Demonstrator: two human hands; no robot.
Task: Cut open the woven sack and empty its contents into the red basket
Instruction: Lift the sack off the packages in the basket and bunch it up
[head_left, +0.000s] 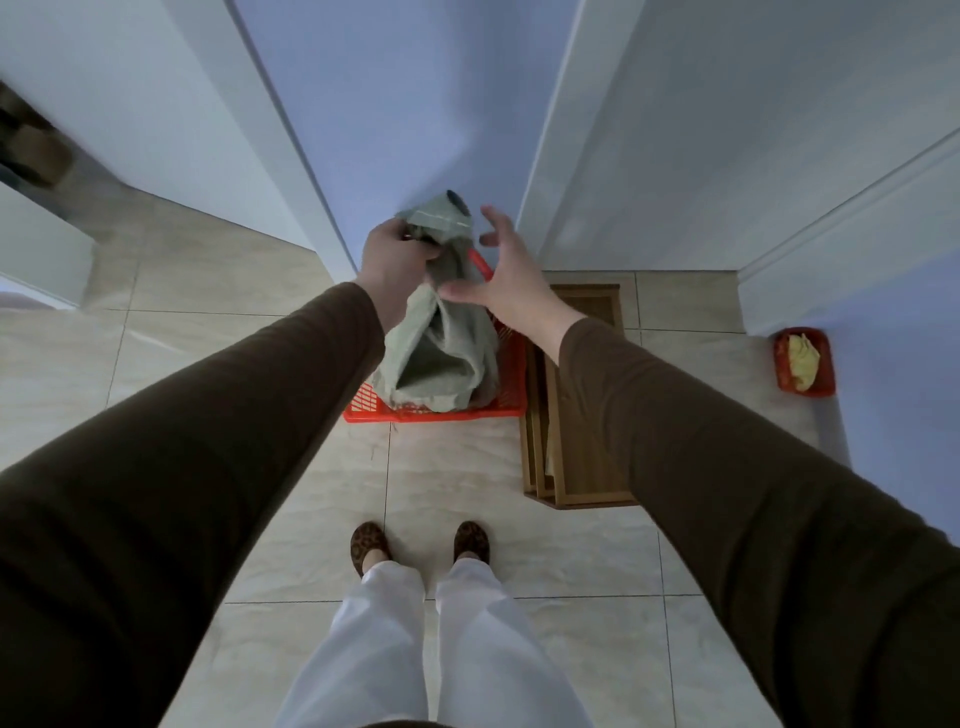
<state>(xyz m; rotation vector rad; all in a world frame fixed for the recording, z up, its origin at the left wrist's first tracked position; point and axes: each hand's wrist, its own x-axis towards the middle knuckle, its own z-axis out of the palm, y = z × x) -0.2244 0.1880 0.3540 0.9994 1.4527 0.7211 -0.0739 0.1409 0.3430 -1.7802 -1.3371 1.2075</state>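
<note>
Sack (441, 343) upended over basket (511, 400) to drain out, left hand (392, 262) fingers clamped on top end, right hand (501, 275) fingers splayed beside sack to steady.

Light was dim, cool and even, with soft shadows. Wide-angle distortion bent the walls (395, 93). The far-left edge was blurred.

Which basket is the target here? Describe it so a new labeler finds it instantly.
Start at the white wall corner straight ahead of the person's feet; on the tile floor below it sits the red basket, large, with slotted sides. The grey-green sack, held by the left hand, hangs into it. The other red container, far right, is smaller and holds something yellow.
</note>
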